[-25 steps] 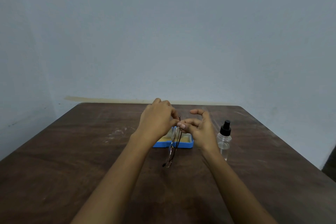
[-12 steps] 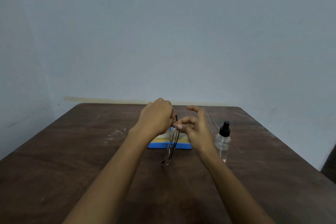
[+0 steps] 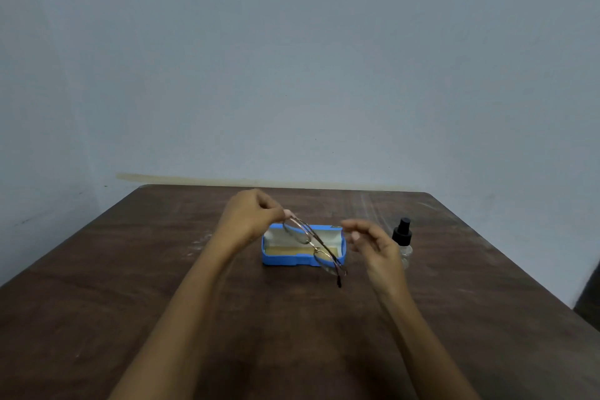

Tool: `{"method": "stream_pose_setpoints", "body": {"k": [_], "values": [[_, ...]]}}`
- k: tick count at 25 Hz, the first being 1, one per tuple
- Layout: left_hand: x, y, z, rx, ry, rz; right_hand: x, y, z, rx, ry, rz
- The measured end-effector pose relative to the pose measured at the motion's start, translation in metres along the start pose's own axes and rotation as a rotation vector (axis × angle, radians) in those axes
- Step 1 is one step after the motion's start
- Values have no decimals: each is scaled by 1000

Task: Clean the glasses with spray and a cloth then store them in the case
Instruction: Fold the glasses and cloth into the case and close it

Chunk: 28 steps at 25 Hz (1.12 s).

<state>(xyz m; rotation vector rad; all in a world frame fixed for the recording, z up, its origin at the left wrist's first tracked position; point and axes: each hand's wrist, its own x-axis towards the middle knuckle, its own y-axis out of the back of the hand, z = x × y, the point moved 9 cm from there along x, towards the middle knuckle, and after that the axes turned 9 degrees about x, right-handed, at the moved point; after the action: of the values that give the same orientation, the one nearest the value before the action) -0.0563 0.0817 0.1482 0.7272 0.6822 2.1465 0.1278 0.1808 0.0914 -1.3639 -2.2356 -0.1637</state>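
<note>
The left hand [image 3: 251, 217] pinches one end of the folded glasses [image 3: 313, 245], whose long axis slants down toward the table's near right, just above the open blue case [image 3: 303, 260]. The right hand [image 3: 373, 245], fingers loosely spread and empty, hovers beside their lower end. The spray bottle [image 3: 402, 240] stands by the dark wooden table's [image 3: 130, 286] right edge, a bare grey wall [image 3: 292, 75] behind.

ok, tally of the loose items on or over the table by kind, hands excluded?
glasses: 1, held by the left hand over the case
blue case: 1, open
spray bottle: 1, clear with a black top
cloth: 0 clearly visible
Total: 3
</note>
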Motion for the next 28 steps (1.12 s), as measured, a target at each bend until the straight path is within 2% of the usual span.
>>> {"method": "stream_pose_setpoints", "body": {"k": [3,5,9,12,17,21,28], "values": [[-9,-1,-34,-225,154,-15,-14,2,12,-80,-37,-153],[-17,-6,-53,-318,253,-1,-22,-4,18,-45,-62,-264],[-32,-19,-80,-491,436,64,-22,-8,26,56,-99,-282],[-41,-29,-92,-517,524,81,-20,-12,25,43,-87,-281],[-40,-47,-106,-511,560,23,-16,-11,28,56,-69,-189],[-33,-65,-107,-742,543,-5,-12,-8,30,53,-36,-55],[-29,-68,-111,-787,455,10,-8,-2,53,148,-168,83]]}}
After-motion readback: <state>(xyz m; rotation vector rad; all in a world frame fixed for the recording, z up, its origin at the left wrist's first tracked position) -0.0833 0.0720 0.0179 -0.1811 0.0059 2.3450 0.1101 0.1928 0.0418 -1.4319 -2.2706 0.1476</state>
